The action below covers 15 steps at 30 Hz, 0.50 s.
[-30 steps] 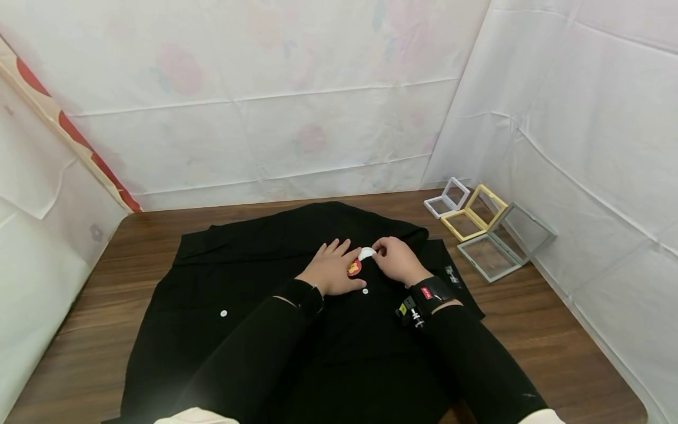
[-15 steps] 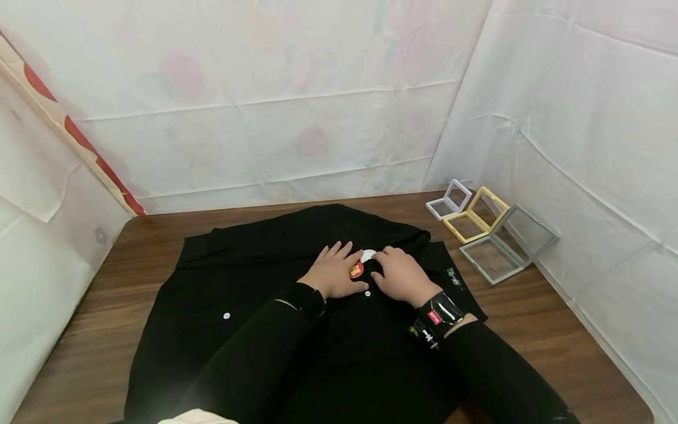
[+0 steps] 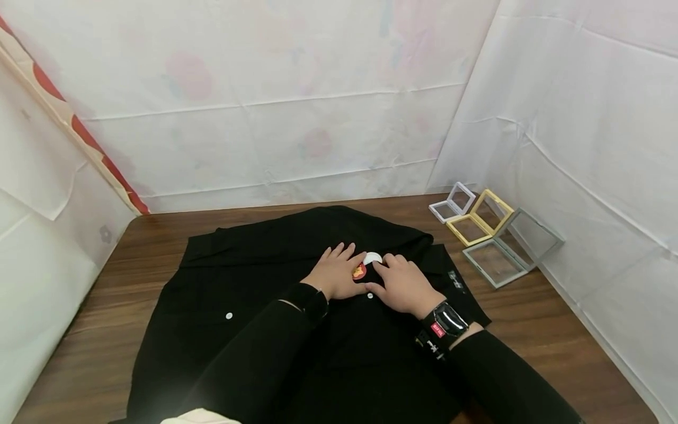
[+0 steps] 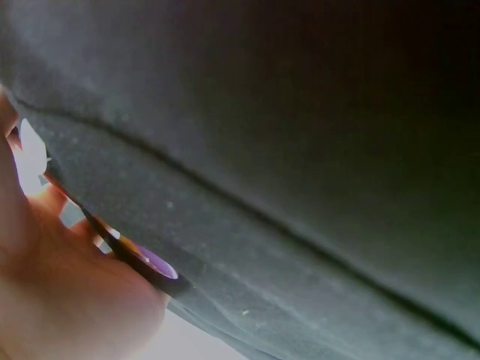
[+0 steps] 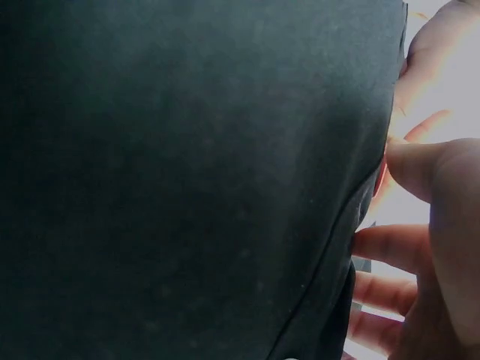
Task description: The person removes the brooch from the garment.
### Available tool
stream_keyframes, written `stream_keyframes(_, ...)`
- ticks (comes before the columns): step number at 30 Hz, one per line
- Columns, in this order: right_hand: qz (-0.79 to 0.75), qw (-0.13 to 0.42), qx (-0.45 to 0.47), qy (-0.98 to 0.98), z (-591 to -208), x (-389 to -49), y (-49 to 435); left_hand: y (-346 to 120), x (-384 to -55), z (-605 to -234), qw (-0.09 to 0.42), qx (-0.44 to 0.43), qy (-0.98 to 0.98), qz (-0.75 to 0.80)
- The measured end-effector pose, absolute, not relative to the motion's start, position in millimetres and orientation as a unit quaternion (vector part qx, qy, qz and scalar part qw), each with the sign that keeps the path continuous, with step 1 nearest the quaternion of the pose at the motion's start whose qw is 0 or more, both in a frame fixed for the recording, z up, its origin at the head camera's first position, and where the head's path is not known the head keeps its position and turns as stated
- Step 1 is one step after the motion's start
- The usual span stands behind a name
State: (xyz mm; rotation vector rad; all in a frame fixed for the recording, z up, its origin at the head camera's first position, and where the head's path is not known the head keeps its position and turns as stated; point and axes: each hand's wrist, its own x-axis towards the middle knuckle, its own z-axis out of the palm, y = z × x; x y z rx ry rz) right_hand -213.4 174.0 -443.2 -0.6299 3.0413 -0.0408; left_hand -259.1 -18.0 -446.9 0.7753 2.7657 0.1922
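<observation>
A black shirt (image 3: pixel 180 341) with white buttons (image 3: pixel 229 315) lies spread out in front of me. My left hand (image 3: pixel 335 272) rests on it, fingers spread, palm down. Beside its index finger is a round red patch (image 3: pixel 359 271) with a yellow figure, partly covered. A white round piece (image 3: pixel 373 257) sits just beyond the patch, between both hands. My right hand (image 3: pixel 405 285) presses on the cloth, its fingertips at the white piece's right edge and its thumb near the left thumb. In the left wrist view, a purple-edged disc (image 4: pixel 159 262) shows beside the hand.
At the back right of the wooden table (image 3: pixel 535 330) stand three opened clear-windowed display frames: a white frame (image 3: pixel 446 209), a yellow frame (image 3: pixel 468 228) and a grey frame (image 3: pixel 495 265). White curtains (image 3: pixel 318 106) enclose the back and sides.
My right hand has gone from pinching the white piece's edge to pressing on the shirt beside it, its thumb moving toward the left thumb. The left hand stays on the shirt.
</observation>
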Motion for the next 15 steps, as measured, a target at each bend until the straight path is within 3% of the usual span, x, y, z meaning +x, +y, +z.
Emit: stream_keyframes(15, 0.011, 0.062, -0.201, 0.978, -437.6, -217.7, 178.8, -16.8, -256.5, -442.7, 0.143, 0.252, 0.953, 0.087)
